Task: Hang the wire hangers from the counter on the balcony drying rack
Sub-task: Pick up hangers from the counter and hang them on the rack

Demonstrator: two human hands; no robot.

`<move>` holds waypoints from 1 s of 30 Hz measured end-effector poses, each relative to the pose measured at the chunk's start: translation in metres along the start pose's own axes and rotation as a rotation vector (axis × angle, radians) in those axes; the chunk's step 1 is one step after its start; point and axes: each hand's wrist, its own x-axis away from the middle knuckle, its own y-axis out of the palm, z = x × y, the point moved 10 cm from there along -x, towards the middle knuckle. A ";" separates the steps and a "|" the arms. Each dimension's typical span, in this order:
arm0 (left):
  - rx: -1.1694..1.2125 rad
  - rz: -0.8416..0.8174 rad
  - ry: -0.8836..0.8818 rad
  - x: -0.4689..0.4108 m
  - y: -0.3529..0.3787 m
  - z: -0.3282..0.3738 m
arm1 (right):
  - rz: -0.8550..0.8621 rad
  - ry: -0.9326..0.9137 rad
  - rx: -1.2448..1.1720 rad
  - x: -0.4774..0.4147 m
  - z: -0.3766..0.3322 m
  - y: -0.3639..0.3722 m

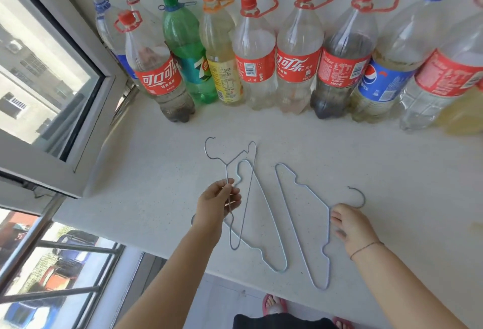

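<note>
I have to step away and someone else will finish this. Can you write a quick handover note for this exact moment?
Left hand: pinching the left hanger by its wire.
Right hand: resting on the counter, fingertips at the neck of the right hanger; no grip yet.
Middle hanger lies flat between them.
Bottles line the back wall.
Done: nothing hung; drying rack out of view.
Left: lift all three hangers and hang them.

1 head view, close, facing down onto counter (392, 166).

three wire hangers (300, 224), flat on counter (156, 172)
</note>
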 end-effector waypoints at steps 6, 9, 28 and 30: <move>0.107 -0.148 -0.072 0.054 0.062 -0.036 | -0.001 -0.021 0.023 -0.001 0.002 -0.003; 0.076 -0.151 -0.112 0.061 0.079 -0.057 | -0.022 -0.003 -0.021 0.004 0.001 -0.004; -0.109 -0.275 -0.352 0.045 0.123 -0.117 | -0.244 0.091 -0.255 0.015 0.019 0.017; -0.109 -0.305 -0.367 0.048 0.128 -0.117 | -0.266 0.100 -0.291 0.016 0.021 0.018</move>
